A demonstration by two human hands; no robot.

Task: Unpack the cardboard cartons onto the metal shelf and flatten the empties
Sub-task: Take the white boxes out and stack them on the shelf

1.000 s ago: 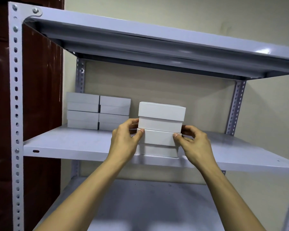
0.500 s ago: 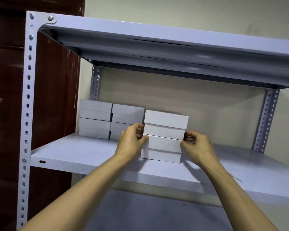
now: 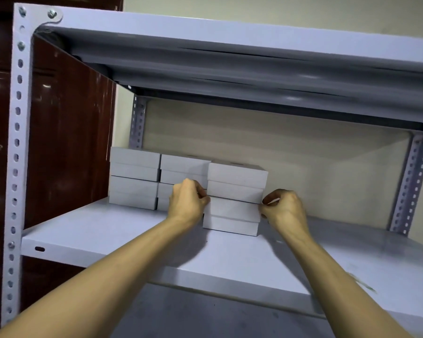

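A stack of two white boxes (image 3: 234, 198) stands on the middle board of the grey metal shelf (image 3: 103, 230), far back, beside two other stacks of white boxes (image 3: 134, 176). My left hand (image 3: 188, 201) grips the stack's left side with curled fingers. On the stack's right side my right hand (image 3: 282, 206) pinches it at the seam between the upper and lower box. The middle stack (image 3: 183, 167) is partly hidden behind my left hand.
The upper shelf board (image 3: 230, 45) hangs low over the boxes. A perforated upright (image 3: 16, 152) runs down the left, another upright (image 3: 411, 184) at the back right. A dark red door (image 3: 66, 132) stands left of the shelf. The lower shelf board (image 3: 217, 313) shows below my arms.
Both hands have pushed the stack of two boxes from the shelf's front edge towards the back, next to the other stacks. The view has shifted left and upward.
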